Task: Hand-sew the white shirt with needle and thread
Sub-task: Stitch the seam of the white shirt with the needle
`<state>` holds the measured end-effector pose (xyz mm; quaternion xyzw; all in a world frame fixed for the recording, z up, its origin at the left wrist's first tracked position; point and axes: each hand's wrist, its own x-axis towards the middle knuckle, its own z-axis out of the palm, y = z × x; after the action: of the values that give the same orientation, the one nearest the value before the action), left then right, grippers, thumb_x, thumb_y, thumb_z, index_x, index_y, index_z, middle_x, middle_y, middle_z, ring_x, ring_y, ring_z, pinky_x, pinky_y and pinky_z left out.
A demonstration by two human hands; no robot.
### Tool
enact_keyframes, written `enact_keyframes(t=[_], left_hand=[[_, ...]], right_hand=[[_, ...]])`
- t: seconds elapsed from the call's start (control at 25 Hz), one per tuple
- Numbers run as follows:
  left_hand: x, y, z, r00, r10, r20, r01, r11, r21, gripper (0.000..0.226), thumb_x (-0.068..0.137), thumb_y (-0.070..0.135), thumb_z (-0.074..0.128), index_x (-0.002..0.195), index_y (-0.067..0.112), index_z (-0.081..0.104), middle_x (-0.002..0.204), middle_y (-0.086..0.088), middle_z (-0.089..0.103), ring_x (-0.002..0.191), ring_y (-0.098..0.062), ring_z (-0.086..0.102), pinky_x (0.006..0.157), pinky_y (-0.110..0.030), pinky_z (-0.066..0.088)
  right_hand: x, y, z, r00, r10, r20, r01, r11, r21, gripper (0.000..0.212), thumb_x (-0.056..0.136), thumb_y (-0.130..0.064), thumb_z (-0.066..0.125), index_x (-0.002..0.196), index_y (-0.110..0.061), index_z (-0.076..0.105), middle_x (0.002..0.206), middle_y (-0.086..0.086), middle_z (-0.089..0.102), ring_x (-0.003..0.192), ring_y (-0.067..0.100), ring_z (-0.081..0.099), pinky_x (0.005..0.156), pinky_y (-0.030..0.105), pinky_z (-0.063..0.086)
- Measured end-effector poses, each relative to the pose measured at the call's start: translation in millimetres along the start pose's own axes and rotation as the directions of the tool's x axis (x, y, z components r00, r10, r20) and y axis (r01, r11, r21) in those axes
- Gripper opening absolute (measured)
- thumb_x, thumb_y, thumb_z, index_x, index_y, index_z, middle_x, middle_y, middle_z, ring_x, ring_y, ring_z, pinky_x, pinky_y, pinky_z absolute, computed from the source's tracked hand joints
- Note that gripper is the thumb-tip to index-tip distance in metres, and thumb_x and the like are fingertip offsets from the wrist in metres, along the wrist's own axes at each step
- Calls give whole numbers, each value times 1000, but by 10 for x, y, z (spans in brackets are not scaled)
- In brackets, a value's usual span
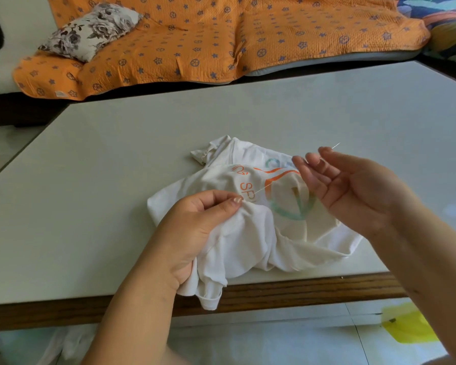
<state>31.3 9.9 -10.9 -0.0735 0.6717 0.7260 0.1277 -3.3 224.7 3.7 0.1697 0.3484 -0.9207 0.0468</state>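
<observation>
A crumpled white shirt with orange and teal print lies at the table's near edge, one part hanging over it. My left hand grips a fold of the shirt, thumb and forefinger pinching the cloth where the thread comes out. A thin white thread runs taut up and right from that spot to my right hand. That hand is raised above the shirt, palm up, and pinches a needle at its fingertips, the needle's tip pointing up and right.
The pale table top has a wooden front edge. Behind it stands a sofa with an orange patterned cover and a floral pillow. A yellow object lies on the floor at lower right.
</observation>
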Motion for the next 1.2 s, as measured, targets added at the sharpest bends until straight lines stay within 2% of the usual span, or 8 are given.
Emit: enact_keyframes(t=[0.2, 0.36, 0.52, 0.64, 0.8, 0.96, 1.12, 1.2], left_hand=[[9, 2, -17, 1000, 12, -23, -13, 1000, -14, 13, 64, 29, 73, 74, 22, 78, 85, 0, 76, 82, -9, 71, 74, -23, 51], [9, -5, -7, 999, 27, -43, -27, 1000, 2, 13, 65, 30, 73, 75, 23, 77, 86, -1, 76, 84, -9, 71, 77, -25, 50], [1, 1, 9, 997, 63, -46, -61, 997, 46, 15, 65, 32, 74, 76, 23, 78, 87, 1, 77, 85, -9, 71, 81, -26, 51], [-5, 5, 19, 998, 69, 5, -69, 997, 45, 16, 66, 32, 74, 78, 24, 79, 90, -1, 77, 90, -12, 71, 84, -27, 52], [-2, 16, -26, 998, 21, 51, -22, 999, 31, 18, 66, 29, 74, 81, 22, 80, 91, -4, 77, 88, -11, 72, 78, -23, 53], [10, 27, -76, 997, -36, 69, 32, 998, 61, 24, 63, 27, 75, 84, 16, 79, 92, -11, 76, 88, -16, 72, 78, -26, 55], [17, 20, -102, 999, -35, 27, 34, 999, 29, 21, 61, 28, 75, 79, 18, 79, 86, -8, 76, 83, -17, 72, 73, -28, 54], [13, 19, -113, 999, -23, 23, 22, 998, 60, 24, 64, 30, 74, 84, 17, 79, 91, -7, 77, 88, -18, 72, 79, -30, 54]], right_hand=[[137, -51, -134, 945, -315, -89, 289, 931, -222, 10, 98, -4, 50, 91, -6, 58, 66, 12, 64, 92, 30, 70, 82, 34, 59], [97, -74, -121, 927, -365, -86, 328, 901, -285, 11, 97, -6, 53, 88, -8, 59, 69, 13, 62, 88, 29, 70, 81, 34, 59], [-188, 78, 67, 971, -179, 158, 238, 794, -560, 11, 96, -8, 54, 85, -8, 57, 74, 11, 72, 58, 23, 69, 44, 24, 50], [-348, 309, 155, 943, 75, 324, 219, 593, -775, 11, 95, -12, 58, 87, -5, 61, 77, 10, 69, 59, 26, 69, 41, 25, 45], [-308, 400, 125, 950, -18, 311, 275, 519, -809, 10, 93, -9, 60, 84, -7, 62, 61, 9, 67, 61, 27, 68, 56, 29, 55], [-296, 441, 98, 925, -121, 361, 377, 427, -822, 9, 92, -10, 61, 83, -11, 63, 64, 9, 71, 62, 23, 70, 70, 32, 58], [-317, 476, 79, 897, -206, 390, 441, 379, -813, 12, 92, -10, 62, 82, -15, 64, 65, 6, 71, 61, 15, 69, 67, 21, 54], [-323, 474, 78, 881, -245, 405, 471, 390, -791, 11, 91, -8, 63, 83, -15, 64, 68, 5, 72, 61, 12, 69, 65, 15, 52]])
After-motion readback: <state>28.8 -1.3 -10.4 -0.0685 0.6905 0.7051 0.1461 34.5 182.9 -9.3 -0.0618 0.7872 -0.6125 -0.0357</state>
